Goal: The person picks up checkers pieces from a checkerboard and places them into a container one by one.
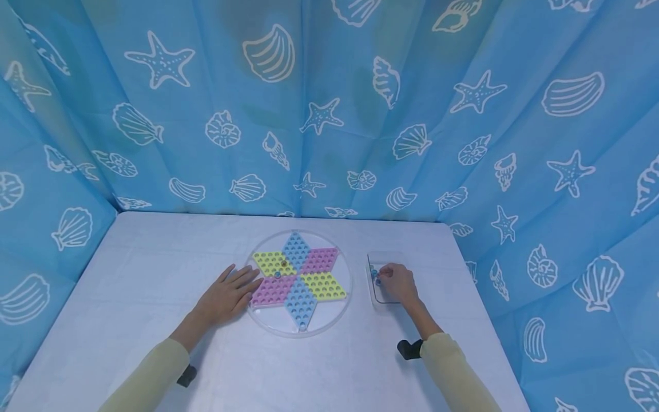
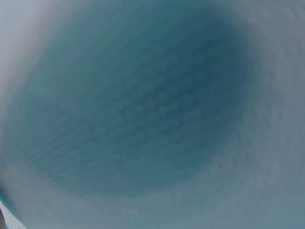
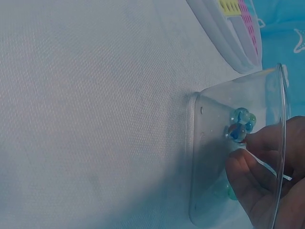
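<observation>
A round, clear-rimmed Chinese checkers board (image 1: 329, 317) lies on the table, its star in yellow, pink and blue. A brownish marble (image 1: 284, 264) and a bluish marble (image 1: 278, 274) sit in its left part. My left hand (image 1: 223, 297) rests with fingers extended on the board's left edge. Inside a clear plastic box (image 3: 194, 143), several glass marbles (image 3: 240, 116) lie close together. My right hand (image 3: 264, 176) reaches into this box, thumb and finger bent beside a blue-orange marble (image 3: 237, 132). A fingertip appears to touch it; whether they pinch it is unclear.
A white cloth covers the table (image 1: 154, 257). The box stands on it to the right of the board. Behind and on both sides hangs a blue curtain (image 1: 329, 154) with white shells and starfish. The left wrist view holds only blurred cloth.
</observation>
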Demonstrator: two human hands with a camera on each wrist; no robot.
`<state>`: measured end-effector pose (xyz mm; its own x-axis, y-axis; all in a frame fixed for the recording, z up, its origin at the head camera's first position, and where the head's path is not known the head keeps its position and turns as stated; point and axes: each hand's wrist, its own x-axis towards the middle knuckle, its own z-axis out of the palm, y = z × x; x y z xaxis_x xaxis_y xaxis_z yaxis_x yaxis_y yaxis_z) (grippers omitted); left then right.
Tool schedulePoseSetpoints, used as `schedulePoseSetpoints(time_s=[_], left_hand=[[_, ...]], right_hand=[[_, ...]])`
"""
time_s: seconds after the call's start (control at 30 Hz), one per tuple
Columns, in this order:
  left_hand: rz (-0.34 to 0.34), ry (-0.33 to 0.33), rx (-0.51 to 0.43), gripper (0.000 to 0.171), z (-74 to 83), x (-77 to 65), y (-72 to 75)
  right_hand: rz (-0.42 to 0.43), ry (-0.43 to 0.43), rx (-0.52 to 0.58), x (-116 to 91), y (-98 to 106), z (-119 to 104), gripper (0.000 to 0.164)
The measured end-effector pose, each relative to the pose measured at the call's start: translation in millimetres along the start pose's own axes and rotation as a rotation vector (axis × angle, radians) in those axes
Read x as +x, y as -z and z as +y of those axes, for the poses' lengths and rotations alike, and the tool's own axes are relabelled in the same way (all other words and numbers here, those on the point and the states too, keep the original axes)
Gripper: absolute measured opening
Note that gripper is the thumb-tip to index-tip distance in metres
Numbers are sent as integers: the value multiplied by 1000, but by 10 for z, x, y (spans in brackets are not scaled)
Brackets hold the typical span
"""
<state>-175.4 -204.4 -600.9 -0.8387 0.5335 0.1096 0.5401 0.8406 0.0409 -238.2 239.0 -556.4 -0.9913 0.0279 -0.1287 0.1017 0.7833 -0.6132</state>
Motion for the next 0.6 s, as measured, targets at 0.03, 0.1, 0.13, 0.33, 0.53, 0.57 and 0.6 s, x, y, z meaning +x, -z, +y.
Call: schedulePoseSetpoints(time_s=[0.03, 0.1, 0.13, 0.33, 0.53, 0.57, 0.6], left_hand=[[-2, 2, 2, 53, 0, 0, 2], [-3, 4, 4, 53, 2, 0, 4], [-3, 5, 3, 53, 3, 0, 5], [7, 3, 3, 53, 11, -5, 10], [6, 3, 12, 53, 4, -3, 0], [5, 2, 13, 53, 2, -3, -3], [6, 0, 12, 53, 1, -3, -6]], right_hand=[[-2, -3, 0, 1, 0, -1, 20], [-5, -11, 1, 0, 2, -6, 20], [-5, -14, 0, -1, 3, -6, 20], [-7, -24, -4, -8, 12, -21, 19], [10, -37, 16, -21, 48, -75, 20], [15, -33, 19, -22, 56, -84, 21], [22, -28, 26, -24, 65, -97, 21]])
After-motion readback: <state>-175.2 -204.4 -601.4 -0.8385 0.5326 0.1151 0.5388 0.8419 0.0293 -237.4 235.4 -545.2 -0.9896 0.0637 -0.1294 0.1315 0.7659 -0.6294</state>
